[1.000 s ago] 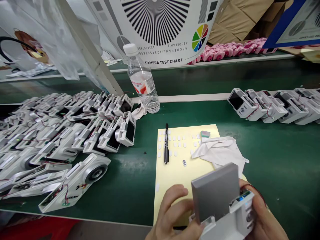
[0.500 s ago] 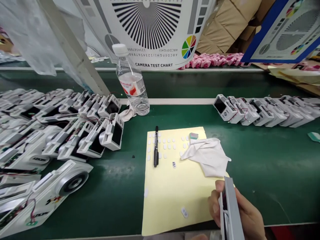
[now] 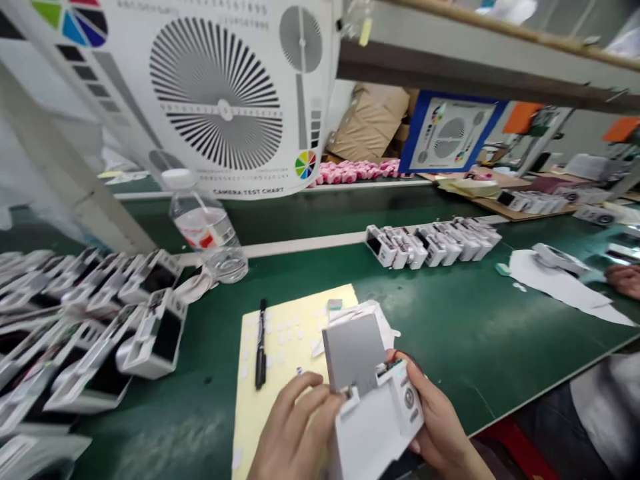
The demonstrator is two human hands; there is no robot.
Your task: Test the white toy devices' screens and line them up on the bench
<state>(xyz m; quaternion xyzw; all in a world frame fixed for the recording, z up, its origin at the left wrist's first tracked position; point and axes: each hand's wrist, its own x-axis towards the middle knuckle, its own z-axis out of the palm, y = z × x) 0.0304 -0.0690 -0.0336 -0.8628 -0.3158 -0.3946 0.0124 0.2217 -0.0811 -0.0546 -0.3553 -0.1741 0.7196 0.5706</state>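
A white toy camera body [image 3: 367,427], with a round button pad on its side, is held low in front of me. From it a flat grey panel [image 3: 353,353] stands up at the far end, above the paper. My right hand [image 3: 443,427] wraps round the body's right side. At its left edge, the fingers of my left hand [image 3: 300,427] are closed on it; their tips touch near where the panel meets the body. Behind the panel lies a white cloth [image 3: 380,320], partly hidden, on a yellow sheet [image 3: 280,413] with small white stickers and a black marker pen [image 3: 261,347].
Many white camera units [image 3: 155,333] crowd the left side. Another row of camera units [image 3: 435,243] stands at the back right. A water bottle [image 3: 213,233] stands before a hanging test chart [image 3: 225,107]. At far right, another person's hand [image 3: 625,280] is beside white paper [image 3: 555,283].
The view has swung right and up. The camera body has turned from edge-on to show its broad face and grey panel. My left hand has come up and taken hold of it.
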